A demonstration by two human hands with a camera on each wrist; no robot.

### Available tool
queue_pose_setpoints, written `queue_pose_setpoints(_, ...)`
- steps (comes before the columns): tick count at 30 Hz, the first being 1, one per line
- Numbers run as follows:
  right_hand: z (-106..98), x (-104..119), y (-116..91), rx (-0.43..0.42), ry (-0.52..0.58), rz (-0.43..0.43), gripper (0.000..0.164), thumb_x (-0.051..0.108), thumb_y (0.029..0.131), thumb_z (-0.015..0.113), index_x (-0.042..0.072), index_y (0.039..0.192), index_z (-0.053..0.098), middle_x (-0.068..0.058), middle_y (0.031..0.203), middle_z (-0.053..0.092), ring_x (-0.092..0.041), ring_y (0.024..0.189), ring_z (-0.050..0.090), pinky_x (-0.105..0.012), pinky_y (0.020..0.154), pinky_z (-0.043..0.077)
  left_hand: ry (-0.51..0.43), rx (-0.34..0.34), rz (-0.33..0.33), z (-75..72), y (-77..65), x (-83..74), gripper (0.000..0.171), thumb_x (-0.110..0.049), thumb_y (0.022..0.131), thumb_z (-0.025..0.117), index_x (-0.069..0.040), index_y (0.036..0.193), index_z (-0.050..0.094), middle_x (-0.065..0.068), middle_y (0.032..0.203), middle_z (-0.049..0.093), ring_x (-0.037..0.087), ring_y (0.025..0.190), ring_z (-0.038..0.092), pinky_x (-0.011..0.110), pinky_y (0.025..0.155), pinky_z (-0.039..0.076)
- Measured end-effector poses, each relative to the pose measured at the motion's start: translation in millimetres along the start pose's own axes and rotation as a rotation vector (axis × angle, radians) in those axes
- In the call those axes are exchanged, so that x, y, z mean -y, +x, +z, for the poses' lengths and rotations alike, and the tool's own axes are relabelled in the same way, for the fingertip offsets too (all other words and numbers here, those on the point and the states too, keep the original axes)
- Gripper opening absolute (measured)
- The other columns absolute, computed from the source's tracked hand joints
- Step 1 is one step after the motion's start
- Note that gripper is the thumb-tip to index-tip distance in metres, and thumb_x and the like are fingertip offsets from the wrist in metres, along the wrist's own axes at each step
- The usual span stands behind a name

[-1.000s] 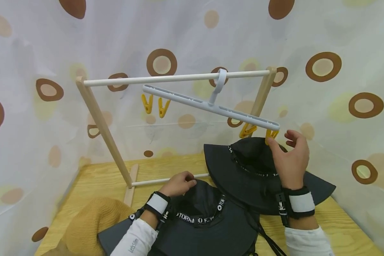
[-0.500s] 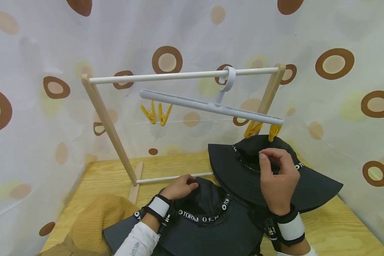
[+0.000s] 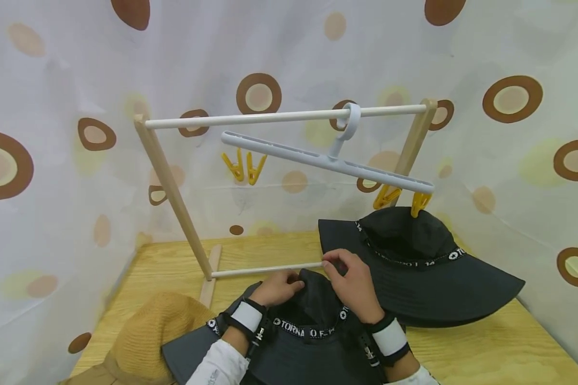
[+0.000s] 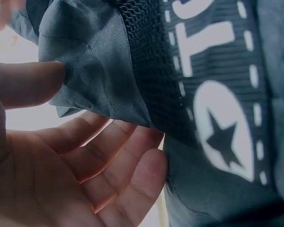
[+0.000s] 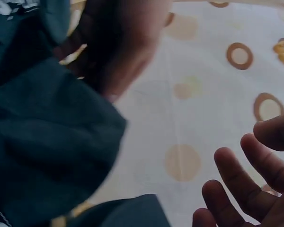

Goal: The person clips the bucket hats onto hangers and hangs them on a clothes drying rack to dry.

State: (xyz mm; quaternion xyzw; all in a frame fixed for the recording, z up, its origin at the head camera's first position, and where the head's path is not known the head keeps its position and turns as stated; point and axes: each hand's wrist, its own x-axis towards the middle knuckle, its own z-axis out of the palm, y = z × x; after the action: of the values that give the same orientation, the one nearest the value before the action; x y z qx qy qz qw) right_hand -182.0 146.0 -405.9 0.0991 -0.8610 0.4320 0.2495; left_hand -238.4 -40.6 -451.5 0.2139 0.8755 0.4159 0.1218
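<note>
My left hand (image 3: 275, 289) grips the crown edge of the nearer dark wide-brimmed sun hat (image 3: 313, 355), which has white-lettered trim. In the left wrist view, the thumb lies on one side of the hat's cloth (image 4: 85, 52) and the fingers behind it. My right hand (image 3: 354, 283) is above the same hat's right side, fingers loosely bent; the right wrist view shows them apart, holding nothing. A second dark sun hat (image 3: 443, 289) hangs by its crown from a yellow clip (image 3: 420, 203) at the right end of a pale hanger (image 3: 289, 153).
The hanger hooks over the white bar (image 3: 250, 118) of a wooden rack (image 3: 175, 198). Two yellow clips (image 3: 243, 167) dangle at its left end, and another clip (image 3: 385, 198) near the right. A mustard knit hat (image 3: 149, 337) lies at the left on the wooden table (image 3: 491, 342).
My right hand has left the clip at the hanger's right end and moved down and left to the nearer hat. My left hand keeps its grip. The view has shifted slightly.
</note>
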Motion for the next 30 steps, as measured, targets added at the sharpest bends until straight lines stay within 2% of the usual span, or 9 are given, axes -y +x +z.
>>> queue_pose_setpoints(5, 16.2, -14.5, -3.7, 0.089, 0.02, 0.063, 0.009, 0.008, 0.091, 0.068, 0.008, 0.099, 0.071, -0.007, 0.096, 0.07, -0.019, 0.083, 0.061, -0.033, 0.076, 0.05, -0.025, 0.006, -0.027, 3.0, 0.7, 1.6, 0.022, -0.02, 0.099, 0.057, -0.001, 0.102, 0.068, 0.007, 0.084, 0.062, 0.014, 0.07, 0.052, 0.028, 0.063, 0.041)
queue_pose_setpoints(11, 24.1, -25.5, -4.2, 0.141, 0.02, 0.106, 0.009, 0.01, 0.092, 0.068, 0.008, 0.1, 0.071, -0.009, 0.099, 0.07, -0.021, 0.087, 0.063, -0.038, 0.079, 0.051, -0.032, 0.005, -0.031, 3.2, 1.5, 1.8, 0.021, -0.02, 0.099, 0.056, -0.003, 0.101, 0.068, 0.004, 0.082, 0.06, 0.015, 0.07, 0.051, 0.028, 0.063, 0.04)
queue_pose_setpoints(18, 30.1, -35.2, -3.0, 0.2, 0.006, 0.199, 0.012, 0.007, 0.094, 0.064, 0.008, 0.103, 0.071, -0.01, 0.1, 0.071, -0.016, 0.082, 0.061, -0.029, 0.073, 0.046, -0.044, 0.007, -0.026, 4.1, 1.9, 3.6, 0.021, -0.021, 0.098, 0.057, -0.002, 0.1, 0.068, 0.007, 0.084, 0.063, 0.015, 0.071, 0.053, 0.029, 0.064, 0.041)
queue_pose_setpoints(21, 32.4, -39.0, -2.9, 0.214, 0.004, 0.202, 0.015, 0.004, 0.094, 0.062, 0.007, 0.106, 0.07, -0.012, 0.104, 0.071, -0.021, 0.087, 0.064, -0.033, 0.075, 0.048, -0.049, 0.007, -0.031, 5.0, 3.0, 4.5, 0.021, -0.021, 0.098, 0.057, -0.003, 0.1, 0.068, 0.006, 0.085, 0.062, 0.014, 0.072, 0.053, 0.029, 0.065, 0.041)
queue_pose_setpoints(26, 36.8, -47.9, -2.1, 0.225, 0.007, 0.208, 0.026, -0.004, 0.093, 0.055, 0.005, 0.115, 0.068, -0.016, 0.118, 0.07, -0.032, 0.105, 0.067, -0.047, 0.089, 0.053, -0.059, 0.011, -0.021, 7.5, 5.1, 3.8, 0.02, -0.02, 0.098, 0.056, -0.003, 0.096, 0.067, 0.003, 0.082, 0.058, 0.014, 0.07, 0.051, 0.028, 0.064, 0.04)
queue_pose_setpoints(30, 40.5, -56.1, -3.4, 0.239, -0.004, 0.234, 0.03, -0.004, 0.092, 0.056, 0.004, 0.119, 0.067, -0.018, 0.122, 0.069, -0.034, 0.108, 0.067, -0.05, 0.093, 0.052, -0.083, 0.004, -0.02, 10.8, 5.7, 2.9, 0.019, -0.021, 0.097, 0.058, -0.004, 0.094, 0.066, 0.004, 0.084, 0.059, 0.015, 0.073, 0.052, 0.029, 0.065, 0.04)
